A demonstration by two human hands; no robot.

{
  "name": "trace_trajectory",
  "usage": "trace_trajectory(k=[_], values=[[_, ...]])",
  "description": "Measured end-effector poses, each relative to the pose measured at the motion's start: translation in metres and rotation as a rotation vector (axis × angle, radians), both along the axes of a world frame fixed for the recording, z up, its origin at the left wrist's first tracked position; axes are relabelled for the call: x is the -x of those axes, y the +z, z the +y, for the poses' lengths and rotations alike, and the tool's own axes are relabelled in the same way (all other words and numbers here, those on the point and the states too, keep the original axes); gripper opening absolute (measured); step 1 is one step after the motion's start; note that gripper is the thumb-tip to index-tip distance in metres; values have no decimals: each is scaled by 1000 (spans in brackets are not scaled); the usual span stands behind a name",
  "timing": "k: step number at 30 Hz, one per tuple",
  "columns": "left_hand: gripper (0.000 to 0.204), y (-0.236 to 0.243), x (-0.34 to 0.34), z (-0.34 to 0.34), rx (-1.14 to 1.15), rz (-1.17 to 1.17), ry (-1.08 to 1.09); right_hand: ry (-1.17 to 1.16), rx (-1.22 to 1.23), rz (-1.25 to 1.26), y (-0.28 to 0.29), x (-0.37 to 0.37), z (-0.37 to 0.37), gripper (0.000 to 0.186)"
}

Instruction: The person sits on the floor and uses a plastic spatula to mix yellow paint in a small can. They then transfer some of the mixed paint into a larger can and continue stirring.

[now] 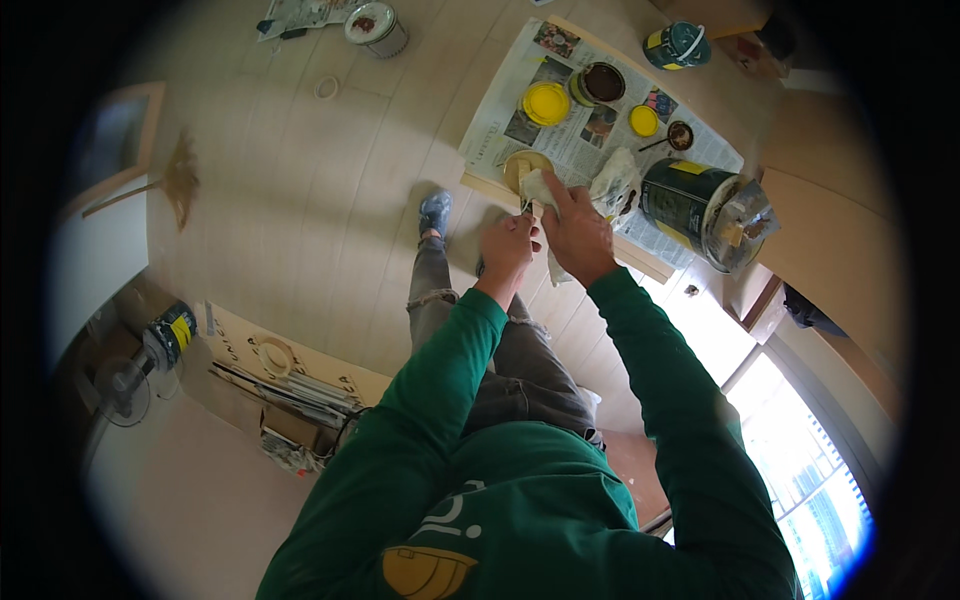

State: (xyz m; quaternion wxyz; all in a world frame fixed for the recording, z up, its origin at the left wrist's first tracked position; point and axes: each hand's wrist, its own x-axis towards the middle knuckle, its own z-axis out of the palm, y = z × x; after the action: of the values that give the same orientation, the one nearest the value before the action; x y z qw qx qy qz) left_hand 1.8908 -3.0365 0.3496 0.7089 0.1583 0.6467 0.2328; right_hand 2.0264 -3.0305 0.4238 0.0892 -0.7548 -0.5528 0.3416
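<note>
My left hand point(508, 248) is closed round the thin handle of what looks like a small paintbrush point(525, 180), its pale end pointing away from me over a round cream-coloured tub point(541, 160). Close beside it, my right hand point(580, 235) grips a crumpled white cloth point(537, 188) against the brush. Part of the cloth hangs below the fingers. Another bunched white cloth or plastic point(616, 180) with brown stains lies just right of my hands. Newspaper point(492, 128) is spread under the tub. My fingers hide much of the brush.
On the newspaper stand an open tin of dark brown paint point(603, 83), yellow lids point(546, 104) and a small brown-stained dish point(680, 135). A large dark green paint can point(680, 203) is at right, a smaller one point(677, 46) behind. A white bucket point(378, 32) and tape roll point(326, 87) sit on the floor.
</note>
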Motion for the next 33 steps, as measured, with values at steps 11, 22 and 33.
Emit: trace_trajectory(k=[11, 22, 33], values=[[24, 5, 17, 14, -126, -22, -156, 157, 210, -4, -22, 1, 14, 51], [21, -4, 23, 16, -225, -38, -241, 160, 230, 72, -22, -11, 22, 43], [22, 6, 27, 29, -197, -54, -301, 242, 156, 37, -21, -32, 23, 36]])
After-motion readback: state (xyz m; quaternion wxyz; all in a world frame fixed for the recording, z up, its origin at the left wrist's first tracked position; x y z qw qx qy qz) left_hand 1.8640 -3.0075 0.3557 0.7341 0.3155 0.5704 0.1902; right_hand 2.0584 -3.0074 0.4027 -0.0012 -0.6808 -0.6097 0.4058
